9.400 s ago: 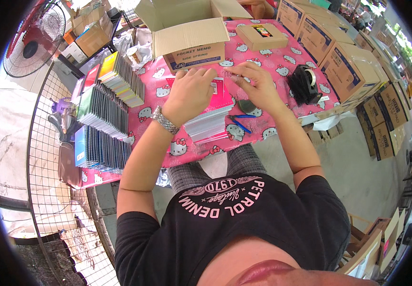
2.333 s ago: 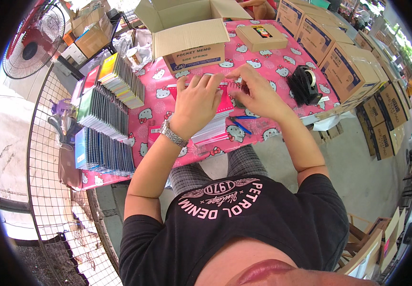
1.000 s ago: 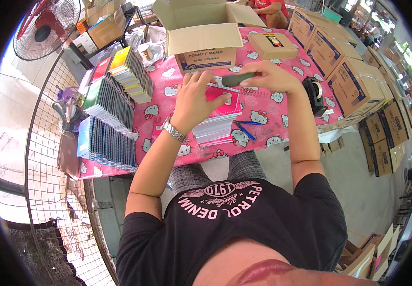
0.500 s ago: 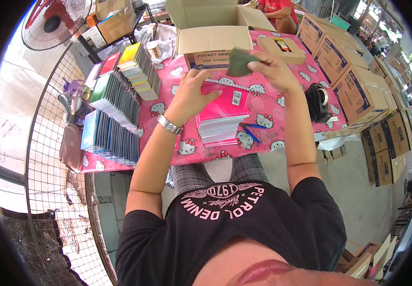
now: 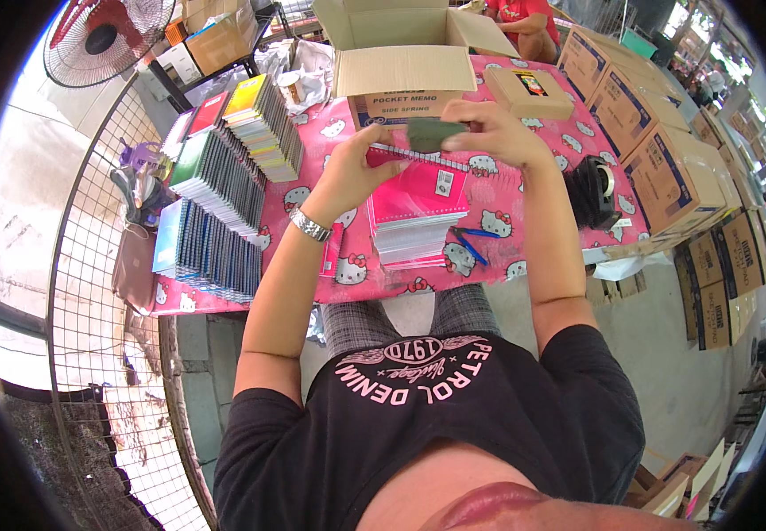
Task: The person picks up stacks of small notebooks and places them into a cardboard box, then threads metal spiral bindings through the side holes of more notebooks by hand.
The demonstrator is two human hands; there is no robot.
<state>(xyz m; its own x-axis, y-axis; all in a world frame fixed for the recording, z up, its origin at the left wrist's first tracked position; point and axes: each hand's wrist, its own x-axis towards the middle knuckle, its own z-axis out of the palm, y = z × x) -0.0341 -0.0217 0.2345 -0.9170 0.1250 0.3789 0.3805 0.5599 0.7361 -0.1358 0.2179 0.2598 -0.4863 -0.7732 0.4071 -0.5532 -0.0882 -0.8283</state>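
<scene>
A pink notebook (image 5: 429,183) is tilted up on a stack of pink-covered notebooks (image 5: 414,241), a wire spiral (image 5: 427,157) running along its far edge. The spiral's loose end sticks out past the right side. My left hand (image 5: 361,170) is closed on the notebook's left end, thumb on the cover. In my right hand (image 5: 496,133), pinched between thumb and fingers, is a dark green pad or folded cloth (image 5: 434,135), held at the spiral edge; whether it touches the wire I cannot tell. Blue-handled pliers (image 5: 475,244) lie right of the stack.
Stacks of spiral notebooks, blue (image 5: 206,252), green (image 5: 216,184) and yellow (image 5: 264,128), stand at left. An open carton (image 5: 405,73) is at the back. A black tape dispenser (image 5: 590,193) sits at right, beside closed cartons (image 5: 666,177). Someone in red (image 5: 525,22) sits beyond.
My right hand has brought the green pad left and slightly down to the spiral edge. My left hand stays on the notebook.
</scene>
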